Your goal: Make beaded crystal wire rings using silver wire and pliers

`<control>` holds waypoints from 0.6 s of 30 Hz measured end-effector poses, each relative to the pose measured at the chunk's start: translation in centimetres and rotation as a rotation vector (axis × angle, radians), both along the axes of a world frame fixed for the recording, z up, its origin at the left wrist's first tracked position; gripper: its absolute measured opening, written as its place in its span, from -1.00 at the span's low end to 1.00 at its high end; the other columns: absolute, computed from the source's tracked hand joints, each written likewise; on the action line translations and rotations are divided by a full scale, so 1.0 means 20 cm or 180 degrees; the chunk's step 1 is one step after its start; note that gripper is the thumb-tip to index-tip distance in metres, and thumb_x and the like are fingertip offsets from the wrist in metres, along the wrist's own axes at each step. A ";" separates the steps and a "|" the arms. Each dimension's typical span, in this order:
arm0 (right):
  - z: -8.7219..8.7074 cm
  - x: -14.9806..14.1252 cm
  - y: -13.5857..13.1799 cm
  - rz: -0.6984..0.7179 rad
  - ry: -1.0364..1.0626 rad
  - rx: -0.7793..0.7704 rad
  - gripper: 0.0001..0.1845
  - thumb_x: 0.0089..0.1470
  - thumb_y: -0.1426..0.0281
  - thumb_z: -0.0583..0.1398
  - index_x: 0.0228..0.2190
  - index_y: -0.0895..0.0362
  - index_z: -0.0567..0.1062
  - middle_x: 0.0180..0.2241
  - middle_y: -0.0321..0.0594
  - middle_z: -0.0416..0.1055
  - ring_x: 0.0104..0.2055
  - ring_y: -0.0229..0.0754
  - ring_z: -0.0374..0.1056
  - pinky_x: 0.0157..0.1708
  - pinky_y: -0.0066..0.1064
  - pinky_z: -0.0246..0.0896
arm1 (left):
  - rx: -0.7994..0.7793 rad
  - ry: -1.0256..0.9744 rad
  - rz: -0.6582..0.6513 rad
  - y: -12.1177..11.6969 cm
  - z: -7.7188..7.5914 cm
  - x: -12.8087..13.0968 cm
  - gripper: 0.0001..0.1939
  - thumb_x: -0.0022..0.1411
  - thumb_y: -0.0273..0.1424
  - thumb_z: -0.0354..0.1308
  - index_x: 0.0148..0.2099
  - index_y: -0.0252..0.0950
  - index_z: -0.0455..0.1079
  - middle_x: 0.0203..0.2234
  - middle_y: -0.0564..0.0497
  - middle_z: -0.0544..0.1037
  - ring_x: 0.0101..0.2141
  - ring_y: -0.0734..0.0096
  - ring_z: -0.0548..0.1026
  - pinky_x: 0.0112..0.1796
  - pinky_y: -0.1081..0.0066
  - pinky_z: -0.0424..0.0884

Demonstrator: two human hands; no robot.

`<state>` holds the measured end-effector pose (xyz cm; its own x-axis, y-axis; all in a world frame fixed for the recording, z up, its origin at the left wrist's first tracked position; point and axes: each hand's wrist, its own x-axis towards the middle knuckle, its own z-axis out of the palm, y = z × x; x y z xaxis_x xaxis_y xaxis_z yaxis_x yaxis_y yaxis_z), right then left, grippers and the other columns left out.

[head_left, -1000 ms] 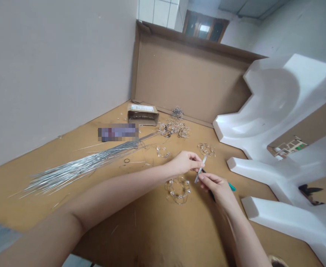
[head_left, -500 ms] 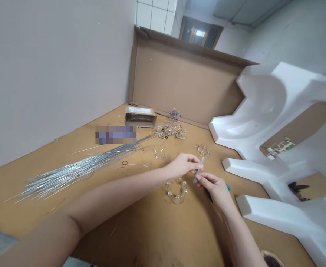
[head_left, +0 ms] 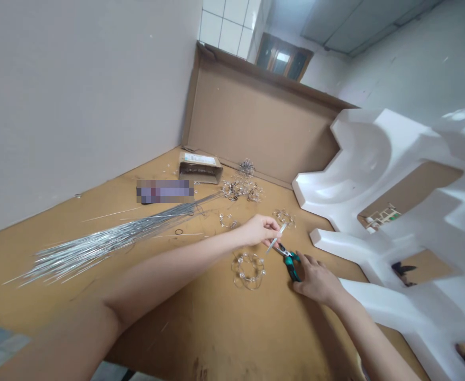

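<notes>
Short silver wire (head_left: 275, 237), straight and tilted, found pinched between thumb and fingertips of left hand (head_left: 261, 230), just above crystal-bead wire ring (head_left: 248, 270). Teal-handled pliers (head_left: 291, 266), nose just beside wire, gripped in curled fingers of right hand (head_left: 315, 280), right of ring.

Everything looks bright here, with soft, faint shadows. The white foam (head_left: 375, 159) glows a bit, and the tabletop (head_left: 224, 338) looks bent near the edges.
</notes>
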<state>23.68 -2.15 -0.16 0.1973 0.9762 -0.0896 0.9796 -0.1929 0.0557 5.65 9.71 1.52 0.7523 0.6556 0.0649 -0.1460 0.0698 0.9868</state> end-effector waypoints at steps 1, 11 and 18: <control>0.00 -0.01 0.01 -0.0013 -0.0025 0.0000 -0.24 -0.28 0.34 0.16 0.04 0.19 0.19 -0.05 0.08 0.27 -0.05 0.15 0.21 -0.15 -0.16 0.04 | 0.0052 -0.0023 -0.0055 0.00 0.00 -0.01 -0.87 -0.01 -0.47 0.19 -0.43 -0.39 0.28 -0.62 0.08 0.46 -0.58 0.55 0.46 -0.54 0.56 0.30; 0.08 0.04 0.05 -0.0269 0.1308 0.0006 -0.60 -0.18 0.42 -0.02 -0.23 0.21 0.34 -0.44 -0.10 0.43 -0.36 -0.05 0.38 -0.40 -0.28 0.21 | 0.0236 -0.0228 -0.0483 -0.01 0.06 -0.07 -0.74 -0.09 -0.31 0.25 -0.42 -0.38 0.30 -0.58 0.07 0.47 -0.54 0.52 0.47 -0.48 0.49 0.32; 0.31 -0.01 -0.13 0.0059 0.4305 -0.0105 -0.45 -0.11 0.36 0.09 0.00 0.09 0.26 -0.15 -0.12 0.35 -0.16 -0.09 0.30 -0.17 -0.24 0.20 | 0.0196 -0.0107 -0.0676 -0.02 0.09 -0.09 -0.70 -0.15 -0.28 0.29 -0.42 -0.37 0.34 -0.59 0.08 0.47 -0.56 0.54 0.46 -0.44 0.46 0.34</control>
<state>23.42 -4.77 6.04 -0.0763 0.9714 -0.2247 0.2728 -0.1965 -0.9418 3.90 9.22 3.36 0.8698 0.4767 0.1274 -0.1673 0.0421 0.9850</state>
